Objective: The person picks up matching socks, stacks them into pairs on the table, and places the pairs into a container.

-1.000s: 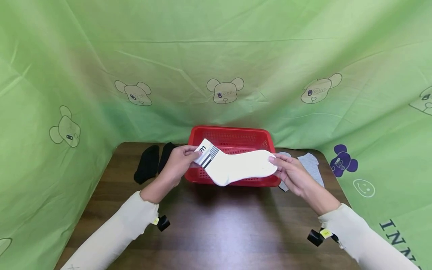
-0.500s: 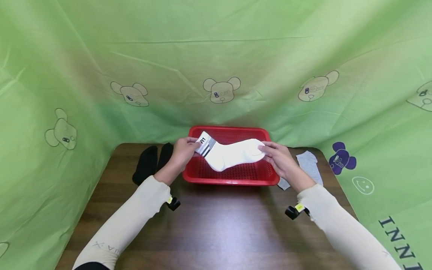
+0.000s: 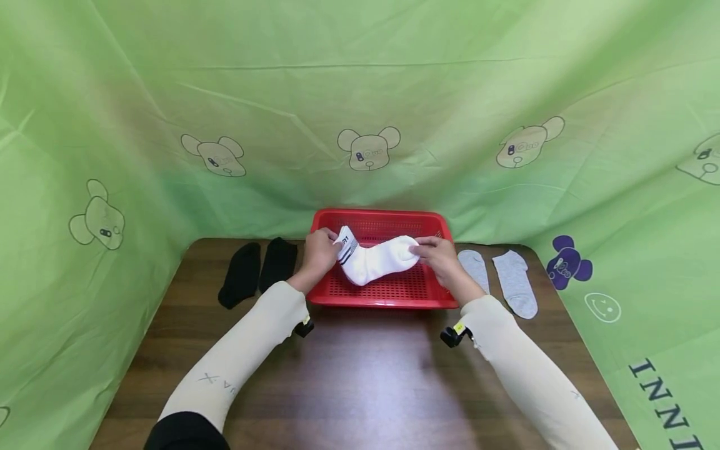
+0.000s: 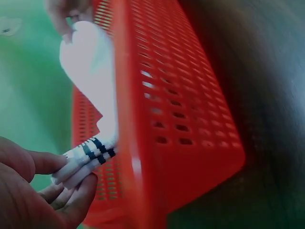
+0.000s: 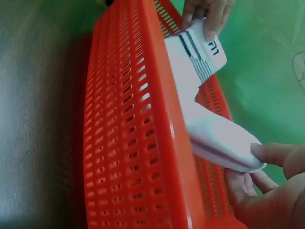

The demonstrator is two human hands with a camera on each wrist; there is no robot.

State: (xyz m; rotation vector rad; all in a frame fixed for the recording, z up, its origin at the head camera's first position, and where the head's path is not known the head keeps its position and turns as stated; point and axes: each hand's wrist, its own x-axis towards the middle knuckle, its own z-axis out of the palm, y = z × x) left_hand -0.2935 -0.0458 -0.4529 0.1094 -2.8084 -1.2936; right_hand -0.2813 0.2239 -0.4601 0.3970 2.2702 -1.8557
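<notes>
A pair of white socks (image 3: 378,262), one laid on the other, sags between the two hands over the red basket (image 3: 382,304). Dark stripes and lettering mark the cuffs (image 5: 205,52). At the cuff end, the left hand (image 3: 320,251) pinches both layers between thumb and fingers, as the left wrist view shows. The right hand (image 3: 442,259) pinches the toe end (image 5: 248,155), thumb on top and fingers beneath. In both wrist views the middle of the socks dips below the basket's near rim, which hides part of them.
Two black socks (image 3: 240,275) lie left of the basket on the brown wooden table (image 3: 371,375). To its right are two grey socks (image 3: 514,284), one partly behind the right forearm. A green curtain (image 3: 365,75) with bear drawings hangs behind.
Both hands have moved away from the wearer and closer together, bringing the white socks down into the basket's opening. The socks now bend more in the middle.
</notes>
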